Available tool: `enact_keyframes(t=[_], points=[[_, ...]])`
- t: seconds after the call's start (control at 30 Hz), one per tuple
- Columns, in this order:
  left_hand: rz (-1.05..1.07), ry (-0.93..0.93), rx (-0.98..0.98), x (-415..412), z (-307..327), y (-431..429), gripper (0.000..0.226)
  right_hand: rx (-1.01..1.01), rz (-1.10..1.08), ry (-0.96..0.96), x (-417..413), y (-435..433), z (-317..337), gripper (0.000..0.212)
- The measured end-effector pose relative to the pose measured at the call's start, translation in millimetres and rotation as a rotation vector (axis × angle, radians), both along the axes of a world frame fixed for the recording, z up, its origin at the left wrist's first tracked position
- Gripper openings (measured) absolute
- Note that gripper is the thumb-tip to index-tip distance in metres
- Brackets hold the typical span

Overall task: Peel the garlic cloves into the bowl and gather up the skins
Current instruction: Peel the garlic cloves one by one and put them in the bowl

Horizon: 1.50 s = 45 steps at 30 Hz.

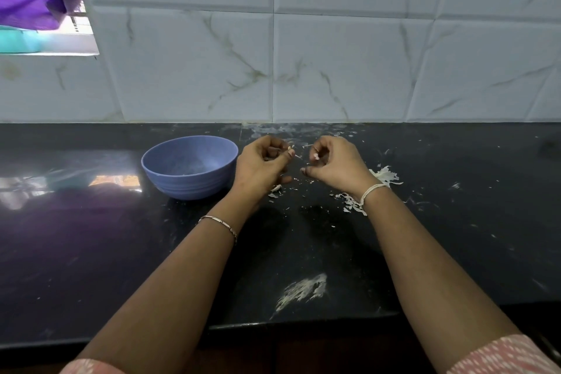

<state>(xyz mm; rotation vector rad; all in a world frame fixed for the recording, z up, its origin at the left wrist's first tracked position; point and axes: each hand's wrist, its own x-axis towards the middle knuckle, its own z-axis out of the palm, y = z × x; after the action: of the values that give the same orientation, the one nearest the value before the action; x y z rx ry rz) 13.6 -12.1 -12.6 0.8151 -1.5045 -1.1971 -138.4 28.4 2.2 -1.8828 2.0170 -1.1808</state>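
Garlic clove (290,149): small pale piece, pinched between thumb and forefinger of the left hand (262,162). Held above the counter (121,252), just right of the bowl (188,182), likely so it drops in easily once bare. Right hand (332,161): fingers curled, close by; cannot tell whether they nip a shred. Skins (384,174): loose heaps by the right wrist, ungathered.

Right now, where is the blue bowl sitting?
In the head view, the blue bowl sits left of centre on the black counter, immediately left of the left hand and a little short of the tiled wall.
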Motion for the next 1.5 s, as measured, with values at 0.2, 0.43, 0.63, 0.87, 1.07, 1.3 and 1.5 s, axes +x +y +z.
enact_keyframes(t=[0.2,0.43,0.63,0.87,1.07,1.3,1.5], points=[[0.001,0.065,0.043,2.4,3.3,1.3,0.007,-0.03,0.119,-0.169,8.1,-3.0,-1.5,0.02],[0.079,-0.037,-0.083,1.5,1.3,0.7,0.017,-0.083,0.078,-0.174,10.0,1.5,0.9,0.013],[0.004,0.014,-0.011,1.2,4.3,7.1,0.009,-0.188,-0.043,0.072,11.4,1.9,0.6,0.005],[-0.098,0.072,0.098,1.3,2.0,6.2,0.005,-0.238,-0.071,0.27,15.0,6.9,4.5,0.01],[-0.137,0.072,0.136,1.1,-2.9,5.0,0.004,-0.19,-0.025,0.181,10.5,7.3,4.2,0.007],[-0.16,0.057,0.174,2.6,-4.4,0.6,0.007,-0.149,0.04,0.043,5.5,3.0,-0.3,0.004],[-0.234,0.127,0.276,6.1,-0.6,-0.7,0.007,-0.084,0.132,-0.301,3.6,0.5,-4.1,0.016]])
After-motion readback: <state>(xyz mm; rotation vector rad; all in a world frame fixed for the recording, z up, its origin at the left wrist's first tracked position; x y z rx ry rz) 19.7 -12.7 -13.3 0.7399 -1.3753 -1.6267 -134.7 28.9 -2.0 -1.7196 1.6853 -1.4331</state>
